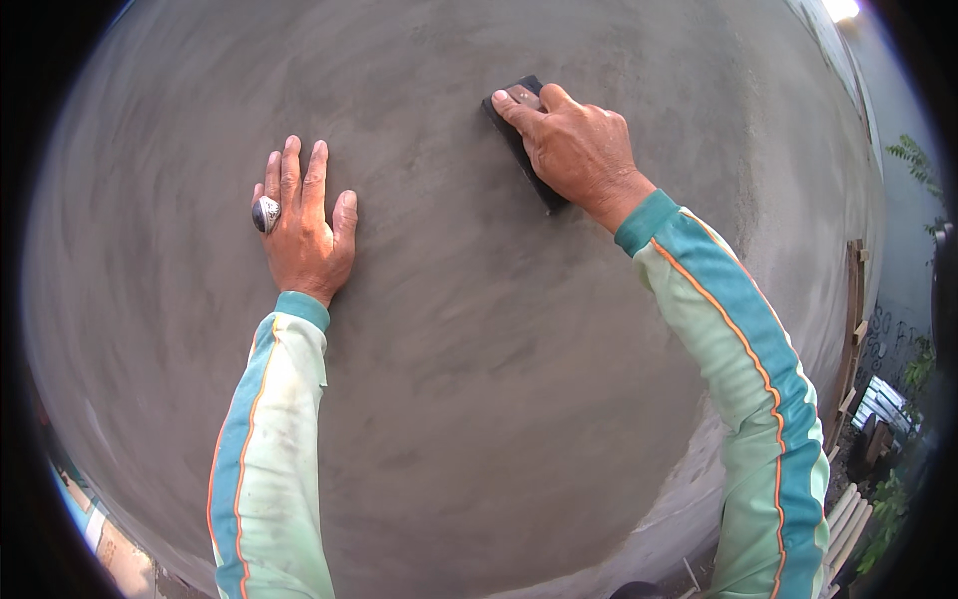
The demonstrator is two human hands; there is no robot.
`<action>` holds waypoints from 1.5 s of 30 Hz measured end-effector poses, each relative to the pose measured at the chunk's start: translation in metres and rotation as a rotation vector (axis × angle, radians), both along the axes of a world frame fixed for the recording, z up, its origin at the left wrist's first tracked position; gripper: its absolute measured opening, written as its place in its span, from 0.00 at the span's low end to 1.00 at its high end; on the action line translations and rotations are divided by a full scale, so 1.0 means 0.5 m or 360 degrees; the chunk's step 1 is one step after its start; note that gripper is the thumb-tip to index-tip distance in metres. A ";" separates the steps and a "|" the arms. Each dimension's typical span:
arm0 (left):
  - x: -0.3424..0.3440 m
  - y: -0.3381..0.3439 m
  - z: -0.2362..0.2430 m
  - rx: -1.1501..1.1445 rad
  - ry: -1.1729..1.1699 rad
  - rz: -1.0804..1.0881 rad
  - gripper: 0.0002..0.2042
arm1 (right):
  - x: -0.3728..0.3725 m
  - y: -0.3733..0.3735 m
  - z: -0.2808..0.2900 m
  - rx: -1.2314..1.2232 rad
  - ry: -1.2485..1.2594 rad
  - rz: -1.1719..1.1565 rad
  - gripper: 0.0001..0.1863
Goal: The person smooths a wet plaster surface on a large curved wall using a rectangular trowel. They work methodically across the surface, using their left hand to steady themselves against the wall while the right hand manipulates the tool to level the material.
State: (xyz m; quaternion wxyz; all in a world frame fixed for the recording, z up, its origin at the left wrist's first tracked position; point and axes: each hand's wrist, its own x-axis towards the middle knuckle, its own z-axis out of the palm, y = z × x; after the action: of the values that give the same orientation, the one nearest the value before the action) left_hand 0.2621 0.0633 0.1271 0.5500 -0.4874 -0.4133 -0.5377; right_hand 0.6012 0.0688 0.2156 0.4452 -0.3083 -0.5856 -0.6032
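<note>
A grey plastered wall (429, 299) with smeary streaks fills most of the head view. My left hand (304, 230) lies flat against it with the fingers stretched upward; a large ring (265, 214) with a dark stone sits on one finger. Up and to the right, my right hand (584, 145) is closed on a dark, flat, rectangular plastering float (539, 180). The float rests tilted against the wall, its thumb-side end pointing up. My palm hides its handle and part of its body.
At the far right a wooden ladder-like frame (850, 329) stands by the wall's edge, with green leaves (888, 514) and pale poles (846, 524) below. A bright lamp (841, 9) shines at the upper right. A paler strip of wall (664, 509) shows low on the right.
</note>
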 end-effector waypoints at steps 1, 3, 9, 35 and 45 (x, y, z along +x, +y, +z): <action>0.000 -0.001 0.001 -0.0030 -0.0013 0.0002 0.30 | 0.034 0.017 0.019 0.0085 -0.0014 0.0086 0.17; 0.001 -0.003 0.001 -0.0016 0.0010 0.0013 0.30 | 0.132 0.036 0.084 -0.0138 0.0589 -0.0088 0.22; 0.004 0.003 -0.001 -0.0006 -0.0030 0.0068 0.30 | 0.239 0.000 0.209 -0.0529 0.1207 -0.0098 0.25; -0.006 0.011 0.001 0.0078 0.0027 -0.0092 0.33 | 0.088 -0.066 -0.332 -0.0583 0.0296 0.0162 0.25; -0.007 0.014 -0.003 0.0096 0.0004 -0.0047 0.31 | 0.055 -0.023 -0.274 -0.0446 0.0294 -0.0068 0.25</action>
State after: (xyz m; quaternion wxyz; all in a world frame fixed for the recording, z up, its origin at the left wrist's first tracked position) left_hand 0.2588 0.0704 0.1258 0.5570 -0.4772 -0.3889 -0.5574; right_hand 0.6286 0.0571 0.0786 0.4368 -0.4339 -0.6139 -0.4940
